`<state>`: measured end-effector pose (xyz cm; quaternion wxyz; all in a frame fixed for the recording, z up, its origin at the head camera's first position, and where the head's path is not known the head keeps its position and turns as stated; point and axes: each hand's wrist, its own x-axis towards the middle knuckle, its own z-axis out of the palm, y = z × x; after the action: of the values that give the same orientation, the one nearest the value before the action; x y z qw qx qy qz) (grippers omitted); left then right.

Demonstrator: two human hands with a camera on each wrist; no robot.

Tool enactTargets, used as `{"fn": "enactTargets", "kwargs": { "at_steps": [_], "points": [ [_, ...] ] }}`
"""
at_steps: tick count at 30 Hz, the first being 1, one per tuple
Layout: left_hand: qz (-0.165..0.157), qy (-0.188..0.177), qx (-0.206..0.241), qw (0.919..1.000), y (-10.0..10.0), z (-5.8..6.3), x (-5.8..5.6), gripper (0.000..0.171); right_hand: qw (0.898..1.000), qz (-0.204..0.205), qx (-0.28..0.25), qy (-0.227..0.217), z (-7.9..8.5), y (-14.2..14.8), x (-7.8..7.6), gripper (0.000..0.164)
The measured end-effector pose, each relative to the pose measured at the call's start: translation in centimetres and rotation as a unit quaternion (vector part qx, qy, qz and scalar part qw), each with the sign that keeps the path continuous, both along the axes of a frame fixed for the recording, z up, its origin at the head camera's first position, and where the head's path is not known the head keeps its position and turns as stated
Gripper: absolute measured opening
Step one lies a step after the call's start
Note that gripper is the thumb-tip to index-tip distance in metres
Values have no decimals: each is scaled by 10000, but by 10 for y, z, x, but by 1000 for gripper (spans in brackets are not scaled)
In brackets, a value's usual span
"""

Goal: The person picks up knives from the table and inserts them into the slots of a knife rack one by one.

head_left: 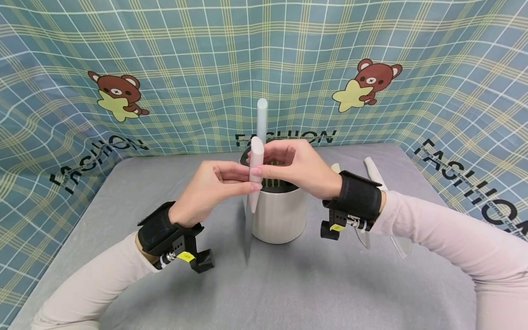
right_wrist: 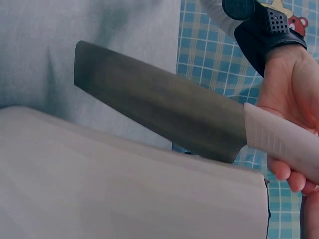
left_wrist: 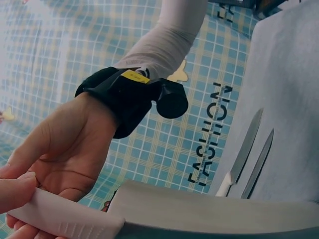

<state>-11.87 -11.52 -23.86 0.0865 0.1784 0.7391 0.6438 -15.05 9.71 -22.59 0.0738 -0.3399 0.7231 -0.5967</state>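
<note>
A broad-bladed kitchen knife (right_wrist: 159,102) with a white handle (head_left: 256,158) hangs blade down, just in front of a white round knife block (head_left: 280,217). My left hand (head_left: 208,190) pinches the handle from the left, thumb in front. From the right, my right hand (head_left: 303,167) pinches the same handle, higher up. Seen from the right wrist, the blade is beside the block's wall (right_wrist: 124,189), outside it. Another pale handle (head_left: 261,117) rises upright behind the hands, at the block. My right hand hides part of the block's dark slotted top (head_left: 272,185).
Two more knives lie on the grey tablecloth to the right, partly behind my right wrist; their blades (left_wrist: 247,144) show in the left wrist view. A checked curtain (head_left: 198,59) with bear prints hangs behind the table. Each wrist wears a black camera strap (head_left: 356,197).
</note>
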Motion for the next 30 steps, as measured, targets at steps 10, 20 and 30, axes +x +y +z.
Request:
{"fn": "enactTargets", "kwargs": {
  "at_steps": [10, 20, 30],
  "points": [
    [49, -1, 38, 10000, 0, -6, -1, 31, 9995, 201, -233, -51, -5, 1, 0, 32],
    [215, 6, 42, 9998, -9, -10, -1, 32, 9981, 324, -496, -147, -6, 5, 1, 31],
    [1102, 561, 871, 9885, -20, -21, -17, 44, 9965, 340, -663, -369, -11, 19, 1, 37]
  ]
}}
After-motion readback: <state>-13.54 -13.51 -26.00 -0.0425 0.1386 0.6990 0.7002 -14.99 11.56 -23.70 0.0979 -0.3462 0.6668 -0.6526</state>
